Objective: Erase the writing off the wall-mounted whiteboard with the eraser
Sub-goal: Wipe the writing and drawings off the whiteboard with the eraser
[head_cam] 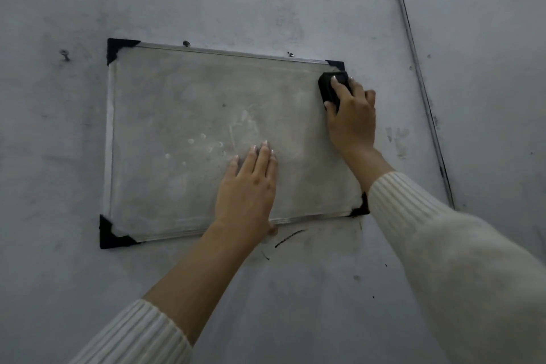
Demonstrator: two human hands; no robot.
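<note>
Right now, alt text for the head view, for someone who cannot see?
The right hand grips a black eraser at the top right corner of the whiteboard; the left hand lies flat on its lower middle. Faint smudges show.

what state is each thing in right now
silver-framed whiteboard with black corner caps: mounted, mostly wiped, faint smudges mid-board
black block eraser: against board's top right corner
right hand: fingers curled round the eraser
left hand: flat on the board, fingers straight

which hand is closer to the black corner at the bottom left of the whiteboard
Left. The left hand lies flat low on the whiteboard, right of that corner. The right hand holds the eraser at the top right, diagonally opposite.
</note>
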